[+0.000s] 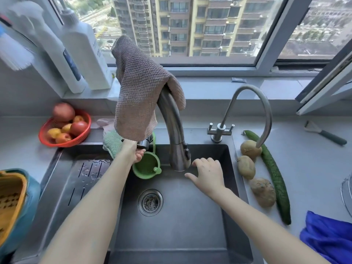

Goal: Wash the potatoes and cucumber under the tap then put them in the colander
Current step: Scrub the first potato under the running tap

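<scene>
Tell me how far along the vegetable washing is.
Nothing looks washed: three potatoes and the cucumber lie on the counter beside the sink. In hand: the left hand grips the tap handle, the right hand hovers open by the spout. Left: rinsing all four, then the colander.

The dark sink basin (181, 225) lies open around its drain, with free room under the spout of the tall steel tap (172, 121). A brown waffle cloth (137, 88) draped over that tap and a green silicone strainer (145, 166) crowd its left side. On the right counter (314, 168), a slim curved steel filter tap (267, 115) arches over the farthest of three brown potatoes (246, 167) and a long green cucumber (276, 178), blocking reach from above there.
</scene>
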`<state>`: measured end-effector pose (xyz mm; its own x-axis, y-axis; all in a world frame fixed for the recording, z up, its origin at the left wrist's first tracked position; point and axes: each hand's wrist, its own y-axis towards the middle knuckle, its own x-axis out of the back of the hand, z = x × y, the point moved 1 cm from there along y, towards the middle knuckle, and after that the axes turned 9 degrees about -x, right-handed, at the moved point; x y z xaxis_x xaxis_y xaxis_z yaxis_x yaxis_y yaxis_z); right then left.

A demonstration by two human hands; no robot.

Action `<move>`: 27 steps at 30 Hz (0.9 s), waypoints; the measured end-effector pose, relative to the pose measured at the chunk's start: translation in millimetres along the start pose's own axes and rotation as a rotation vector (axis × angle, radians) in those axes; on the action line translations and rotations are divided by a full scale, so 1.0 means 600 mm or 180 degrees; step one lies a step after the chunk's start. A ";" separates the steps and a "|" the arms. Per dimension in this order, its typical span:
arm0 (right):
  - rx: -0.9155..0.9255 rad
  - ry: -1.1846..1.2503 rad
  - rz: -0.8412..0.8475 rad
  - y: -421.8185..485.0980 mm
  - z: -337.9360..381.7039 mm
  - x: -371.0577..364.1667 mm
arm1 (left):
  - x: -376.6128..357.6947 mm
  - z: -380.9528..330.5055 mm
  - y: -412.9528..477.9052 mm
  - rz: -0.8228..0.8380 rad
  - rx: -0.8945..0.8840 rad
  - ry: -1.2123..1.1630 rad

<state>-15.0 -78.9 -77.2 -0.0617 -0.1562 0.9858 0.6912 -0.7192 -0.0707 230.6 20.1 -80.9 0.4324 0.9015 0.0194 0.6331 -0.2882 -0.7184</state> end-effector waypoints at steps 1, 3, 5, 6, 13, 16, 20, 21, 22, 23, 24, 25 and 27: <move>-0.0036 0.0008 0.0022 0.000 0.001 -0.001 | -0.001 0.002 0.004 -0.0013 -0.0023 -0.0040; -0.0074 0.0028 0.0050 0.000 0.003 -0.002 | -0.003 0.008 0.008 -0.0070 -0.0098 -0.0130; -0.0091 0.0019 0.0063 0.001 0.003 -0.004 | -0.006 0.013 0.010 -0.0122 -0.0186 -0.0212; -0.0098 0.0027 0.0061 0.001 0.003 -0.005 | -0.007 0.016 0.010 -0.0153 -0.0201 -0.0262; -0.0137 0.0163 -0.0075 -0.001 0.002 -0.019 | -0.009 0.025 0.018 -0.0301 -0.0276 -0.0316; -0.0172 -0.0004 0.0041 -0.003 -0.001 -0.014 | -0.009 0.024 0.015 -0.0235 -0.0296 -0.0266; -0.0419 -0.0089 -0.0529 -0.006 -0.038 0.004 | -0.010 0.024 -0.010 -0.0100 -0.0227 -0.0051; -0.0646 -0.0224 -0.0788 -0.005 -0.058 0.011 | -0.016 0.030 -0.023 0.0026 -0.0163 0.0037; -0.0943 -0.0366 -0.0951 -0.002 -0.080 0.021 | -0.024 0.038 -0.041 0.0193 -0.0080 0.0139; -0.1246 -0.0525 -0.0914 0.001 -0.101 0.032 | -0.034 0.050 -0.058 0.0372 0.0001 0.0241; -0.1525 -0.0698 -0.0721 0.004 -0.120 0.041 | -0.044 0.064 -0.074 0.0531 0.0059 0.0314; -0.1762 -0.0865 -0.0412 0.008 -0.139 0.044 | -0.054 0.078 -0.087 0.0634 0.0087 0.0364; -0.1991 -0.1070 0.0083 0.017 -0.168 0.036 | -0.068 0.105 -0.106 0.0735 0.0126 0.0425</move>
<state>-81.7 -157.8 -71.8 0.2445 -0.0338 0.9691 0.1403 -0.9876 -0.0698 132.2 22.3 -79.9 0.6450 0.7619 -0.0583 0.4834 -0.4659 -0.7411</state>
